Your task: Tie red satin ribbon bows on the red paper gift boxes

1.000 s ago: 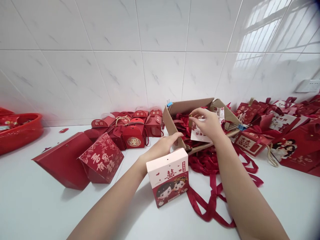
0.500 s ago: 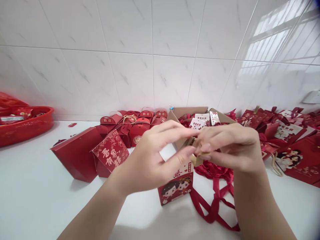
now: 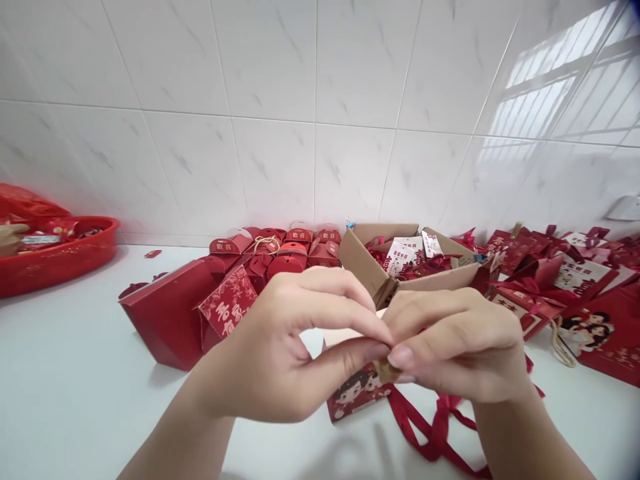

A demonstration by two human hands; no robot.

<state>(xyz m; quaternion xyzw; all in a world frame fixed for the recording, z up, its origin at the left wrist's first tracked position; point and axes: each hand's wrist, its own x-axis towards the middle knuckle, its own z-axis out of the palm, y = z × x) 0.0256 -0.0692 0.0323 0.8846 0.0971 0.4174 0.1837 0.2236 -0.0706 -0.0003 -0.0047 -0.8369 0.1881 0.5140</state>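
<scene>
My left hand (image 3: 295,347) and my right hand (image 3: 455,343) meet close to the camera, fingertips pinched together on one small tan item (image 3: 384,371) too small to name. Behind and below them stands a pink and red gift box (image 3: 356,393) with a cartoon couple printed on it, mostly hidden by the hands. Red ribbons (image 3: 435,427) trail on the counter beside the box. Just past the hands sits an open cardboard box (image 3: 373,267) holding red ribbons and white printed cards (image 3: 403,253).
A white counter (image 3: 75,373) runs along a tiled wall. Red paper bags (image 3: 175,313) lie on their sides at left. Several small red gift boxes (image 3: 285,250) line the wall. A red basin (image 3: 55,257) stands far left. More red bags and boxes (image 3: 575,287) pile at right.
My right hand left the cardboard box and came toward me; my left hand rose off the pink gift box. Both now pinch a small item together, closer to the camera.
</scene>
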